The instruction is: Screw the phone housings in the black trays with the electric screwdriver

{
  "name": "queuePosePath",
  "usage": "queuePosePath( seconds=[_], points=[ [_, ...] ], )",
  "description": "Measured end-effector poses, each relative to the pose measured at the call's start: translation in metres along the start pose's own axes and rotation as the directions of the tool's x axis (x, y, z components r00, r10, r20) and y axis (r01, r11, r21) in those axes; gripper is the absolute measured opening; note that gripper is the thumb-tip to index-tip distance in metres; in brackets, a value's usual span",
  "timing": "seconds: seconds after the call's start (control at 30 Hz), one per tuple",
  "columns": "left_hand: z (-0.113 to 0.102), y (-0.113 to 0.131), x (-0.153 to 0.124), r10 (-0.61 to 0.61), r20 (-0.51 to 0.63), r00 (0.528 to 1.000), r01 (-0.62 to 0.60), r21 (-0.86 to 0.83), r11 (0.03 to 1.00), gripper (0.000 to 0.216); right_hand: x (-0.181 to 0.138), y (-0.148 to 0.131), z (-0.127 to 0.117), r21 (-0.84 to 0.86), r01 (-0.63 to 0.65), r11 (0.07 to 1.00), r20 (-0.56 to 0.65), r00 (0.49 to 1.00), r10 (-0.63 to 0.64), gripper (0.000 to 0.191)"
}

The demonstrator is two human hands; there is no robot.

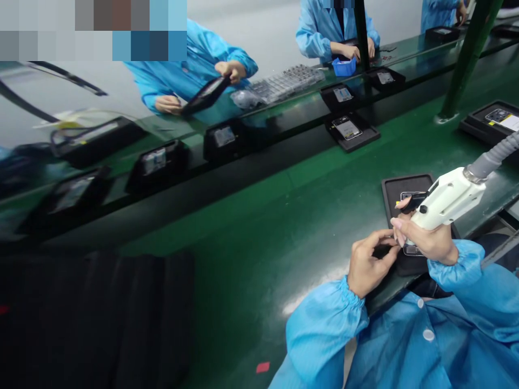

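My right hand (430, 240) is wrapped round a white air gun (450, 197) with a black lever and a grey ribbed hose (497, 156). The gun points down over a phone body (412, 249) lying in a black tray (391, 189). Much of the phone is hidden under the gun and my fingers. My left hand (371, 259) is at the tray's left side, its thumb and forefinger closed together by the phone's edge. What those fingertips pinch, if anything, is too hidden to name.
A green bench carries more black trays with phone parts, one tray (352, 132) ahead and another (492, 121) at right. A green post (466, 65) rises from it. Stacked black trays (93, 319) fill the near left. Co-workers in blue sit across; one holds a tray (206, 96).
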State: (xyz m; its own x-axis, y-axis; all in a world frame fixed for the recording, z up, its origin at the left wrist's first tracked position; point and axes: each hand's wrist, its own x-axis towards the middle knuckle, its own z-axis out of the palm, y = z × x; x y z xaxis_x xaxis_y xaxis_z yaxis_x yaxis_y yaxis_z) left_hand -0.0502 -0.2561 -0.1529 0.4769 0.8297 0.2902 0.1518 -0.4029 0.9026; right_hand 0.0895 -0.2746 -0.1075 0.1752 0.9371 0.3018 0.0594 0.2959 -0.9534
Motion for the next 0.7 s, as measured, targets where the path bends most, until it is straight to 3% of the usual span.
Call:
queuePosePath(
  seconds=[0.13, 0.3, 0.5, 0.7],
  points=[
    [-0.008, -0.010, 0.000, -0.111, 0.080, 0.991, 0.113, -0.020, 0.993, 0.041, -0.008, -0.002, -0.008, -0.062, -0.048, 0.997, 0.040, 0.998, 0.051, 0.017],
    [-0.015, -0.033, 0.002, -0.333, -0.099, 0.938, 0.324, -0.097, 0.941, 0.031, -0.015, 0.009, -0.012, -0.150, -0.092, 0.984, 0.047, 0.994, 0.100, 0.022],
    [-0.015, -0.041, 0.003, -0.366, -0.136, 0.920, 0.352, -0.121, 0.928, 0.034, -0.017, 0.020, -0.007, -0.098, -0.129, 0.987, -0.023, 0.992, 0.127, 0.026],
    [-0.021, -0.039, 0.005, -0.378, -0.183, 0.908, 0.356, -0.142, 0.924, 0.034, -0.018, 0.023, -0.005, -0.103, -0.159, 0.982, -0.002, 0.987, 0.159, 0.026]
  ],
)
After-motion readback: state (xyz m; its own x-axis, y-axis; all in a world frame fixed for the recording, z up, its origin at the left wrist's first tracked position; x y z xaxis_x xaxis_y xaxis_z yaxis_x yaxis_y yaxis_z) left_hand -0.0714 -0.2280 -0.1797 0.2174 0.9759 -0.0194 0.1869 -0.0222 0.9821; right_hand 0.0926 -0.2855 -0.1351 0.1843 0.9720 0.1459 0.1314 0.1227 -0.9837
